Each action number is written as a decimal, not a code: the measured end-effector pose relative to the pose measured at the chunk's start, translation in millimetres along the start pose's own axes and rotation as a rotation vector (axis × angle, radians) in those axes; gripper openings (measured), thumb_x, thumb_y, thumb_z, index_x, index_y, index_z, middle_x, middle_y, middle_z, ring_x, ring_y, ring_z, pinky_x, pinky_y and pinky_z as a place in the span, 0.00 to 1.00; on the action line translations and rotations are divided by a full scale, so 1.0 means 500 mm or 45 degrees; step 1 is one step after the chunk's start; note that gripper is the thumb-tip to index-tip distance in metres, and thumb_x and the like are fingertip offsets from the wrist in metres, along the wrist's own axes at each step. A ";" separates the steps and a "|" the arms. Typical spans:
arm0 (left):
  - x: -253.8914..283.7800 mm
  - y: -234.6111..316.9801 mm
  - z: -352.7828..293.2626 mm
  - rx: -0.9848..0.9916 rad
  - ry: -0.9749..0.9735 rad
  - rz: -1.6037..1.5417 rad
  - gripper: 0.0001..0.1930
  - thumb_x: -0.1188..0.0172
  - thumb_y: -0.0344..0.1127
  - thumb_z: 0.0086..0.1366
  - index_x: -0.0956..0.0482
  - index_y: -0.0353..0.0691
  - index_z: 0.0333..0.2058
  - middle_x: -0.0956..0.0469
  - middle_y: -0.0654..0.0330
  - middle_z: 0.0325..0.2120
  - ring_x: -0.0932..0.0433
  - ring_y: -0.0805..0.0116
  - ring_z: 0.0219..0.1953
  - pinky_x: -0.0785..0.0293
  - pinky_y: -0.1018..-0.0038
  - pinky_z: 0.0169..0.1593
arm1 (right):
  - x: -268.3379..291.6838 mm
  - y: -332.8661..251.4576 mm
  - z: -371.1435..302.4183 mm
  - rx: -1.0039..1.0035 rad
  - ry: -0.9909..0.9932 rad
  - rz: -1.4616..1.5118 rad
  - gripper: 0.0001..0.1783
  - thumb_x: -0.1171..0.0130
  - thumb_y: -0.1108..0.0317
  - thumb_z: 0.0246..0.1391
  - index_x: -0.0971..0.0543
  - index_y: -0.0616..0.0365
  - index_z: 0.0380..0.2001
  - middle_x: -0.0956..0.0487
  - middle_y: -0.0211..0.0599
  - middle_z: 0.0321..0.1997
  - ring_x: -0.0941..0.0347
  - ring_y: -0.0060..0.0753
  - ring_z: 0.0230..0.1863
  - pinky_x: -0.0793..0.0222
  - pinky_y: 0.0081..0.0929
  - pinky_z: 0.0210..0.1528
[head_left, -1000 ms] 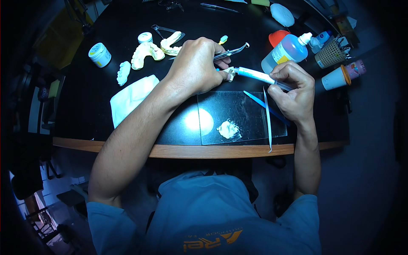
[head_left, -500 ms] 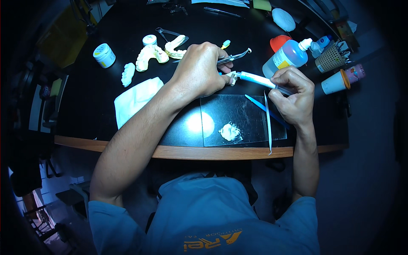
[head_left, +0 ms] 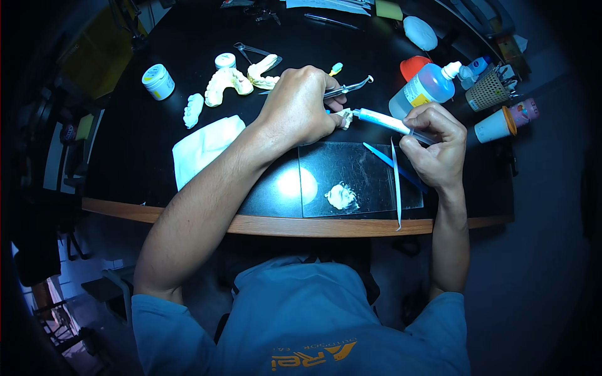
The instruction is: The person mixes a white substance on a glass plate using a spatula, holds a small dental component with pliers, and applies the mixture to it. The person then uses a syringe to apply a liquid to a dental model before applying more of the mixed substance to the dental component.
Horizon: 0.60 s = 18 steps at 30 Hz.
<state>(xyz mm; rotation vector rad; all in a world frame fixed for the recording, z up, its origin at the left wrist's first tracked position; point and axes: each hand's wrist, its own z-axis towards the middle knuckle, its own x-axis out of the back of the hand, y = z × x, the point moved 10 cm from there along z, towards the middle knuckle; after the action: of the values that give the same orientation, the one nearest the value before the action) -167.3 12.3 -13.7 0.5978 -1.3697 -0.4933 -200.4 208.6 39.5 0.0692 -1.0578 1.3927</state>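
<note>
Where the left hand curls: grip closed on a pale piece, mostly hidden from me.
Right hand: grip pinching a syringe, rear end obscured.

Bluish light throws round glare across desk and glass plate, the bent rim dark.

1. The head view looks steeply down from the wearer's own head, its upper part reaching forward across the counter.
2. It sits near: the shirt fills the lower middle, forearms rise on both sides, left grip and right grip fall above centre.
3. The fisheye takes in floor rightward; the counter's front edge bows, the rim darkens.
</note>
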 end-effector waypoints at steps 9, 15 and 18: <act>-0.002 0.000 0.001 -0.007 -0.003 0.021 0.17 0.20 0.32 0.56 0.10 0.32 0.43 0.10 0.49 0.37 0.10 0.64 0.41 0.15 0.62 0.52 | -0.001 -0.007 0.003 0.018 0.011 -0.022 0.07 0.36 0.78 0.38 0.20 0.68 0.26 0.18 0.40 0.30 0.19 0.28 0.33 0.23 0.28 0.40; -0.003 0.002 0.000 -0.025 0.000 0.005 0.17 0.20 0.32 0.56 0.10 0.32 0.43 0.10 0.49 0.37 0.10 0.64 0.40 0.14 0.62 0.52 | -0.002 -0.006 0.002 0.022 0.013 -0.028 0.08 0.36 0.78 0.38 0.20 0.69 0.26 0.19 0.41 0.29 0.19 0.29 0.33 0.23 0.29 0.40; -0.004 0.001 0.001 -0.029 0.002 0.000 0.17 0.20 0.32 0.55 0.10 0.31 0.43 0.10 0.49 0.37 0.10 0.64 0.40 0.14 0.62 0.52 | -0.002 -0.005 0.002 0.027 0.014 -0.025 0.08 0.36 0.78 0.38 0.19 0.69 0.26 0.19 0.41 0.29 0.19 0.29 0.33 0.22 0.29 0.40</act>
<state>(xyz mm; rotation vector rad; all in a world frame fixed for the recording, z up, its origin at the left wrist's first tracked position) -168.2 14.0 -14.7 0.5793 -1.3608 -0.5080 -198.8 206.4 40.9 0.0869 -1.0307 1.3847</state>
